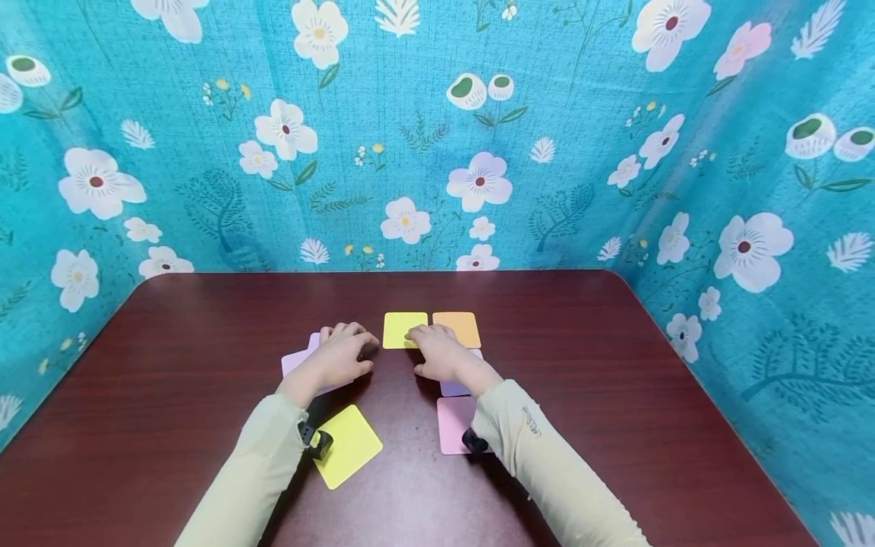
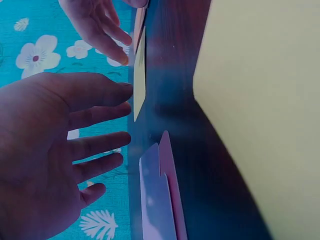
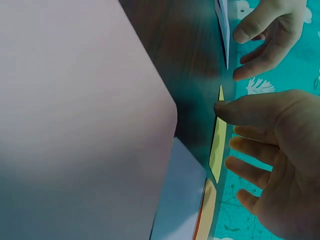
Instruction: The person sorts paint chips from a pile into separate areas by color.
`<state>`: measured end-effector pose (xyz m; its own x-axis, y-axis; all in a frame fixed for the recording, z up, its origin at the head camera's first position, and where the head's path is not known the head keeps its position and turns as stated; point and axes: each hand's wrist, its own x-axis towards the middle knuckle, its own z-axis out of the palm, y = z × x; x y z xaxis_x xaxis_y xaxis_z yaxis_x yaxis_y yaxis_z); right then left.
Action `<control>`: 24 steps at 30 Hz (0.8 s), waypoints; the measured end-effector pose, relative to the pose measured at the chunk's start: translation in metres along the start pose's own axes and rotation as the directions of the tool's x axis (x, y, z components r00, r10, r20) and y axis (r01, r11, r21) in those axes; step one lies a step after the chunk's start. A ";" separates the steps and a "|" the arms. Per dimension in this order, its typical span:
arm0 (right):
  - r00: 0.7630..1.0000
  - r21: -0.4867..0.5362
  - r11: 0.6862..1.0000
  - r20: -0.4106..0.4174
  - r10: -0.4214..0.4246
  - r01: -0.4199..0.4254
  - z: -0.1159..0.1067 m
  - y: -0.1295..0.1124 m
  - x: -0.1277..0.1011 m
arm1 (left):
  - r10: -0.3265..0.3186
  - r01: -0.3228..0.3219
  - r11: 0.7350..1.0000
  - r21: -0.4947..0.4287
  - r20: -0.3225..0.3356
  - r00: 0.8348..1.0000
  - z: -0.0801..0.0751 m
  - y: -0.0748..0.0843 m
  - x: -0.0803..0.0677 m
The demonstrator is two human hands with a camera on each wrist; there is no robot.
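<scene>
My left hand (image 1: 336, 358) hovers over a small overlapping group of purple square cards (image 1: 294, 362), partly hiding them. Its fingers are spread and hold nothing, as the left wrist view shows. Across from it, my right hand (image 1: 440, 355) reaches over the near right corner of a yellow card (image 1: 398, 328), its fingers loosely extended with nothing pinched. Beside that card lies an orange card (image 1: 466, 327). Below the orange one, a purple card (image 1: 454, 390) is partly covered by my right hand. In the right wrist view, my thumb overlaps the yellow card (image 3: 218, 150).
A pink card (image 1: 451, 422) lies under my right wrist, and another yellow card (image 1: 352, 448) lies turned at an angle by my left wrist. All rest on a dark reddish-brown table (image 1: 581, 365). A blue flowered cloth (image 1: 410, 152) hangs behind it.
</scene>
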<state>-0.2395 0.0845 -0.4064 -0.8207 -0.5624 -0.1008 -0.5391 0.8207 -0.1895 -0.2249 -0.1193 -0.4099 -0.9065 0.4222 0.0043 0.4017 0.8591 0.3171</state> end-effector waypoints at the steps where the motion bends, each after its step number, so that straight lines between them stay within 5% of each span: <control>1: 1.000 0.000 1.000 -0.005 -0.010 0.010 0.000 -0.001 -0.002 | 0.000 0.000 1.000 -0.002 -0.002 1.000 0.000 0.000 -0.003; 24: 0.984 -0.001 0.984 -0.024 -0.176 0.176 0.007 -0.026 -0.032 | 0.005 0.000 0.998 0.066 -0.074 0.997 0.001 0.003 -0.050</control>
<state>-0.1979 0.0804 -0.4049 -0.7173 -0.6955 -0.0422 -0.6753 0.7089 -0.2035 -0.1787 -0.1378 -0.4106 -0.9116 0.4039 0.0762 0.4095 0.8763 0.2540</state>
